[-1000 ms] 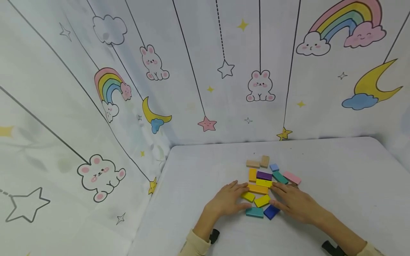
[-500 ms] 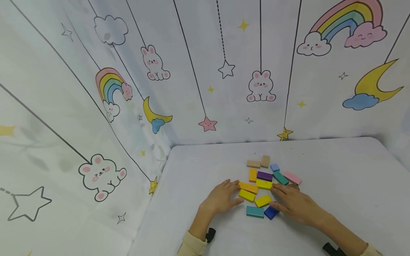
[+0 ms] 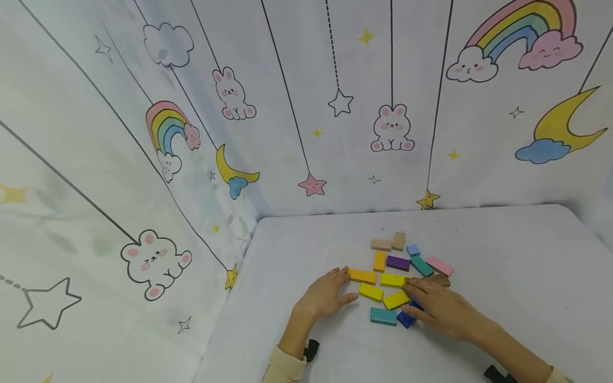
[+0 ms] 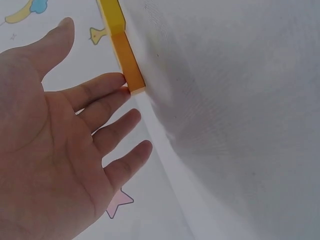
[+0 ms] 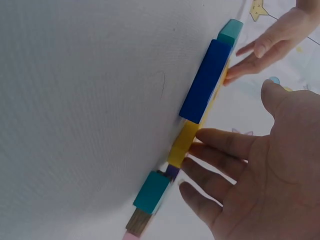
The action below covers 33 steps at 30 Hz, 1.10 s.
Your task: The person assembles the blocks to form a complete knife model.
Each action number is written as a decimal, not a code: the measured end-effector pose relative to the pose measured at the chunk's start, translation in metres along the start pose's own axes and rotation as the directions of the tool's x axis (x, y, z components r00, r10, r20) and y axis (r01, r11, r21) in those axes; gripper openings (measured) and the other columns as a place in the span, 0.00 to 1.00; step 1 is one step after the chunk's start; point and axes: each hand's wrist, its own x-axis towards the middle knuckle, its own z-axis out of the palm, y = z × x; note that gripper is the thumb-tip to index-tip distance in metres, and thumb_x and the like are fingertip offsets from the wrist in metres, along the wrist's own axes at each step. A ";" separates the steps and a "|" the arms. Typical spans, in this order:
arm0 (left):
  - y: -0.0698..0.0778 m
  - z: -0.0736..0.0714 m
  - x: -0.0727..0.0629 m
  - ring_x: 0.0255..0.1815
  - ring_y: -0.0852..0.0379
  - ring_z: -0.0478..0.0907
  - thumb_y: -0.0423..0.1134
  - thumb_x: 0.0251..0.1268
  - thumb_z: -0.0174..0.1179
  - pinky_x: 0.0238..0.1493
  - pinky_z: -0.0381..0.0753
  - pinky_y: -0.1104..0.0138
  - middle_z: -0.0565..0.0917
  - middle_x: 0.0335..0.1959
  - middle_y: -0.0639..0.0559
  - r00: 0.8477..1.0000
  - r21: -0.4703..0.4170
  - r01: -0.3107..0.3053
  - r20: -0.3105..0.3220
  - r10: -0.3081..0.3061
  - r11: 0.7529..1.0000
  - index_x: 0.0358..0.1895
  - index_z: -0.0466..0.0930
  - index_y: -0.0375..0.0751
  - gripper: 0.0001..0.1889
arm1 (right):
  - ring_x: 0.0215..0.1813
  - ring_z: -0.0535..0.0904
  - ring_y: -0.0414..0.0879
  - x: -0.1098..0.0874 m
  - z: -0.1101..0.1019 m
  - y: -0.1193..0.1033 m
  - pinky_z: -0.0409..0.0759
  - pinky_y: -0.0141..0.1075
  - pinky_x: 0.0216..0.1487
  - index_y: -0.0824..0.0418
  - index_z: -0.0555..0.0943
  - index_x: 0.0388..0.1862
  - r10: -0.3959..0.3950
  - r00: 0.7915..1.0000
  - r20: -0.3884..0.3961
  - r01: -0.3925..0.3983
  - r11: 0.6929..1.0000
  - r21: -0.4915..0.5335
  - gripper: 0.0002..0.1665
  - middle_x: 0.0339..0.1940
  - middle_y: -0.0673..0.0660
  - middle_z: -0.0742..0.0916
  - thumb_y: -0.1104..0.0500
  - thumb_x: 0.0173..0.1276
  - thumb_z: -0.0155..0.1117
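Observation:
Several coloured wooden blocks lie flat on the white table. My left hand [image 3: 323, 292] reaches in from the left with loosely straight fingers, its fingertips [image 4: 122, 80] at the left end of an orange block [image 3: 362, 276]. At the right end of a yellow block [image 3: 392, 280] are the fingertips of my right hand [image 3: 442, 308], whose fingers are also extended. Its thumb passes over a dark blue block [image 3: 406, 319], covering part of it. Two more yellow blocks, a left one [image 3: 371, 292] and a right one [image 3: 395, 300], lie between the hands. Nearer me sits a teal block [image 3: 383, 316].
Farther back are an upright-lying orange block [image 3: 380, 261], a purple block [image 3: 398, 263], a second teal block [image 3: 421, 266] and a pink block [image 3: 439, 265]. A brown block [image 3: 438, 280] is partly behind the right hand. Two tan blocks and a light blue block [image 3: 413, 250] lie beyond.
My left hand has moved left, and the orange block has slid left with it, apart from the middle yellow block. That yellow block has shifted slightly left and nearer. The right hand has barely moved.

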 end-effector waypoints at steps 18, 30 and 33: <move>-0.007 0.004 -0.002 0.82 0.53 0.61 0.66 0.74 0.58 0.79 0.65 0.55 0.61 0.84 0.54 0.999 -0.003 0.043 -0.008 -0.043 0.999 0.79 0.68 0.47 0.39 | 0.74 0.74 0.63 0.020 0.001 -0.008 0.72 0.64 0.71 0.58 0.75 0.76 -0.028 0.999 0.045 0.027 0.999 0.026 0.45 0.77 0.61 0.76 0.27 0.78 0.48; -0.013 0.000 -0.003 0.82 0.52 0.60 0.67 0.73 0.57 0.80 0.64 0.54 0.58 0.84 0.51 0.995 -0.045 0.098 0.000 -0.098 0.994 0.79 0.67 0.43 0.41 | 0.74 0.73 0.66 0.038 0.004 -0.015 0.70 0.66 0.71 0.60 0.73 0.77 -0.052 0.997 0.064 0.050 0.998 0.024 0.43 0.77 0.62 0.75 0.30 0.79 0.51; -0.016 -0.002 -0.005 0.82 0.50 0.61 0.66 0.73 0.58 0.79 0.65 0.54 0.60 0.84 0.49 0.994 -0.042 0.109 -0.005 -0.109 0.993 0.78 0.67 0.42 0.41 | 0.75 0.72 0.65 0.043 0.005 -0.018 0.69 0.67 0.72 0.60 0.72 0.77 -0.044 0.995 0.084 0.042 0.999 0.033 0.43 0.78 0.62 0.74 0.31 0.79 0.51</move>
